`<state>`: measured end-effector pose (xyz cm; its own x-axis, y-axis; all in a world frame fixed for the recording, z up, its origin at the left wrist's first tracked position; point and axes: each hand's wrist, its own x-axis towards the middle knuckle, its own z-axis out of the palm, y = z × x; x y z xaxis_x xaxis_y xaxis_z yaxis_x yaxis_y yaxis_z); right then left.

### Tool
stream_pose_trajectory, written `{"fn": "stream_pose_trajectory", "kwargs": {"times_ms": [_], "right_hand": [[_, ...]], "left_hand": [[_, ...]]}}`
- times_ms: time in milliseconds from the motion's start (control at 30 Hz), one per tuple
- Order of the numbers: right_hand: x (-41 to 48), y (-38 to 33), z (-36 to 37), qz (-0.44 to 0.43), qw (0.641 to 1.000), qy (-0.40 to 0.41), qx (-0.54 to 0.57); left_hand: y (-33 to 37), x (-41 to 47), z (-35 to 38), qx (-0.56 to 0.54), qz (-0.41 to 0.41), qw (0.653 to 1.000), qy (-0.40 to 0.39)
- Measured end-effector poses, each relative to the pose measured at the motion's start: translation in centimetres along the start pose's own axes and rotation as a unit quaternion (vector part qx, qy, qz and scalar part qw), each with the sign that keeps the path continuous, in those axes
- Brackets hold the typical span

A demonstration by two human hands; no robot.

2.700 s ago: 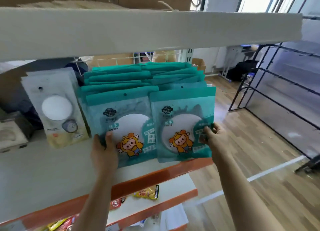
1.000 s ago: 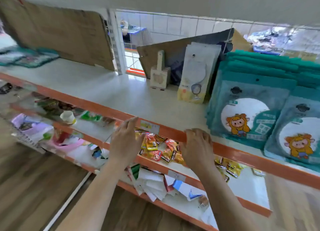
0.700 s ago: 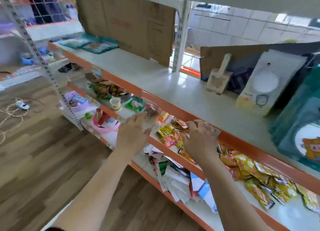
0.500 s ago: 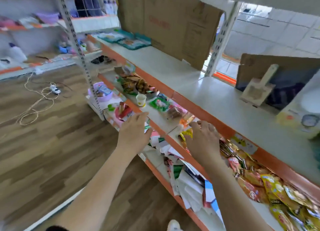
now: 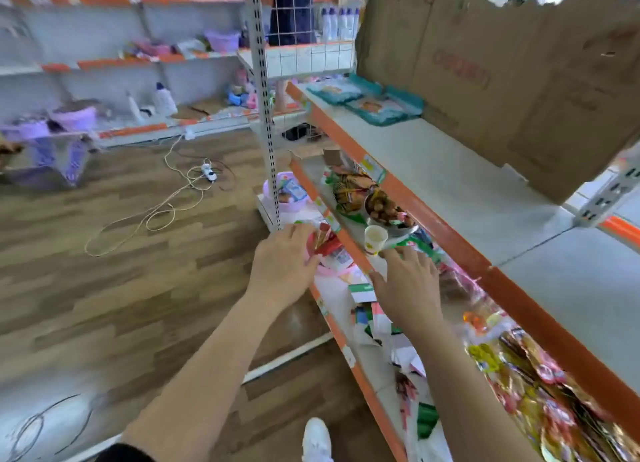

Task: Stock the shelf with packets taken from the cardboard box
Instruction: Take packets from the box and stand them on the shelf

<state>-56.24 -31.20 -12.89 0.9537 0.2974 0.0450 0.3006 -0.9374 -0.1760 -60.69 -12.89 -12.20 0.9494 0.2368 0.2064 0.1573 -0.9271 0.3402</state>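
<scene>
Teal packets (image 5: 377, 101) lie flat and overlapping on the top shelf (image 5: 457, 184) at 1 o'clock, just beside the foot of a torn brown cardboard panel (image 5: 519, 81) standing at 2 o'clock. I judge the group's long axis to run from 10 to 4 o'clock. The print is blurred, so I cannot tell which way their tops point.

Both hands carry nothing. The left hand (image 5: 282, 264), toward 7 o'clock of centre, is palm down with relaxed fingers over a pink tub (image 5: 332, 267) on a lower tier. I cannot tell whether it touches. The right hand (image 5: 408, 285), toward 4 o'clock, is spread, fingers straight, above an orange shelf edge (image 5: 349, 247).

I judge this to be the fetching step, between placements. No open box of stock is plainly in view. The next move calls for finding it, pinching a packet by its edges, and carrying it to the bare stretch of shelf.
</scene>
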Motion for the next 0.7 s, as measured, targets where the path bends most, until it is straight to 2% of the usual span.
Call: {"fn": "stream_pose_trajectory", "kwargs": {"times_ms": [267,467,700], "right_hand": [[12.2,-4.6,0.6,-0.046,0.999,0.012,0.026],[18.2,-7.5,1.6,-0.061,0.997,-0.014,0.044],[25.4,-11.0,3.1,-0.046,0.998,-0.009,0.038]], "left_hand": [[-4.8,10.1,-1.6,0.026,-0.041,0.999,0.014],[-7.9,15.2,-1.2,0.021,-0.061,0.998,0.005],[-12.5,23.3,-0.7,0.015,-0.02,1.0,-0.015]]}}
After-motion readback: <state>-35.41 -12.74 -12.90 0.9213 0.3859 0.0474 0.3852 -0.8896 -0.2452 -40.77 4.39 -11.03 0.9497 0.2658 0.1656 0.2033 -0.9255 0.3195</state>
